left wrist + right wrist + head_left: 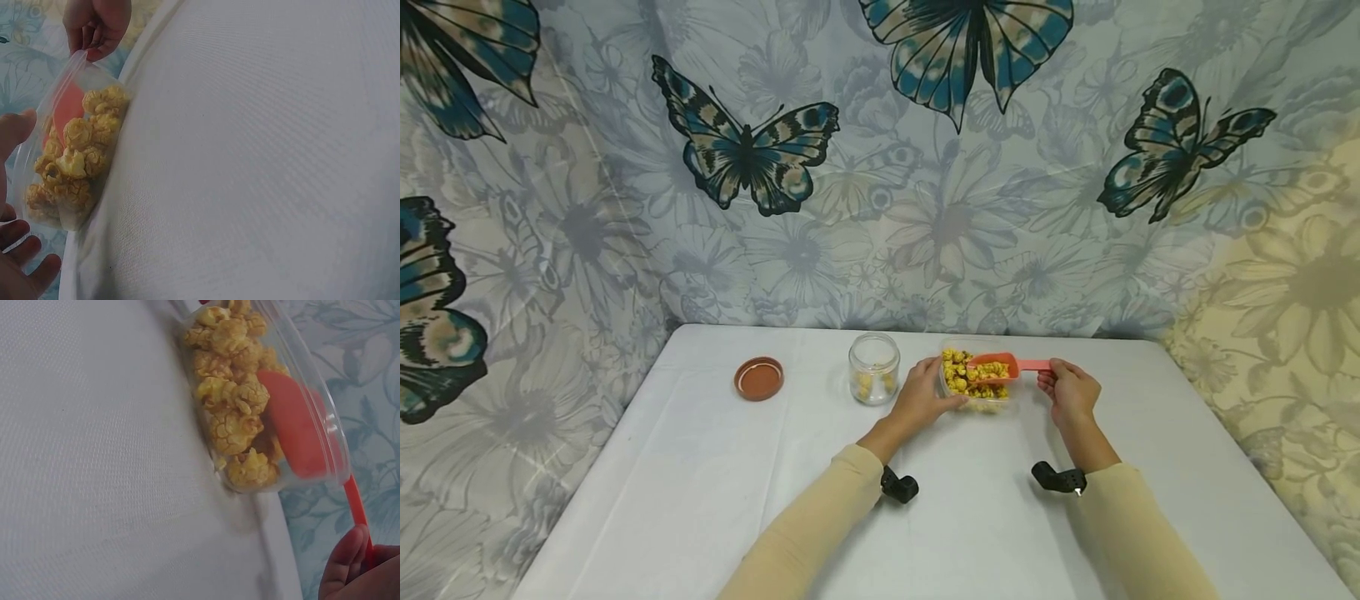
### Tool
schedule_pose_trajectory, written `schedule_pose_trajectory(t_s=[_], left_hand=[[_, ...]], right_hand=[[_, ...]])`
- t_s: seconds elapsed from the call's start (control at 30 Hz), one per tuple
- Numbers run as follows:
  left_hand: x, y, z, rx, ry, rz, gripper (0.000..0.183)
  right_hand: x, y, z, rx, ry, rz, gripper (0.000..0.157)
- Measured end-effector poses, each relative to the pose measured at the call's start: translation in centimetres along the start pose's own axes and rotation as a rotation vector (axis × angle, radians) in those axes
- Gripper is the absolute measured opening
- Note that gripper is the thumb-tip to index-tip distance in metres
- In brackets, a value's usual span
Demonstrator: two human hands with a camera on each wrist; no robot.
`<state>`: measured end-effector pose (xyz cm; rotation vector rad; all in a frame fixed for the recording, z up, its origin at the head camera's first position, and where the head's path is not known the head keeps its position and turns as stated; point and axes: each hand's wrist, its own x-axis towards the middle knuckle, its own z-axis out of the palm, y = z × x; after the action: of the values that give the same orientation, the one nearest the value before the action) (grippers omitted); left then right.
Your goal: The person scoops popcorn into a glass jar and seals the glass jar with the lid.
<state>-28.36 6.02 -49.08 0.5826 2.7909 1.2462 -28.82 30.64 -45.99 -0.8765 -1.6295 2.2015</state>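
A clear plastic container of caramel popcorn stands toward the back of the table. My left hand holds its left side, thumb along the front and fingers toward the back. With my right hand I grip the handle of an orange-red scoop. The scoop's bowl lies inside the container with popcorn in it. Through the clear wall, the right wrist view shows the scoop's red bowl behind popcorn pieces. Left of my left hand stands a glass jar, uncovered, with some popcorn at its bottom.
A round brown lid lies on the white-covered table, left of the jar. Behind the table's back edge hangs a butterfly-and-flower patterned cloth. Black wrist cameras sit on both wrists.
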Motion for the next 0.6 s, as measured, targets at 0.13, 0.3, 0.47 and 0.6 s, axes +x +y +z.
schedule_pose_trajectory(t_s=[0.13,0.3,0.47,0.6], left_hand=[[-0.06,0.02,-0.08,-0.002,0.008,0.008,0.085],[-0.26,0.02,-0.21,0.002,0.016,0.005,0.084],[-0.37,0.00,-0.23,0.001,0.023,0.002,0.083],[-0.45,0.04,-0.33,0.008,0.025,0.012,0.080]], right_hand=[[-0.02,-0.02,-0.04,0.012,0.000,0.000,0.039],[-0.14,-0.16,-0.02,0.047,-0.006,-0.009,0.035],[-0.29,-0.29,0.00,0.058,-0.003,-0.024,0.029],[-0.43,-0.41,0.00,0.063,0.005,-0.020,0.028]])
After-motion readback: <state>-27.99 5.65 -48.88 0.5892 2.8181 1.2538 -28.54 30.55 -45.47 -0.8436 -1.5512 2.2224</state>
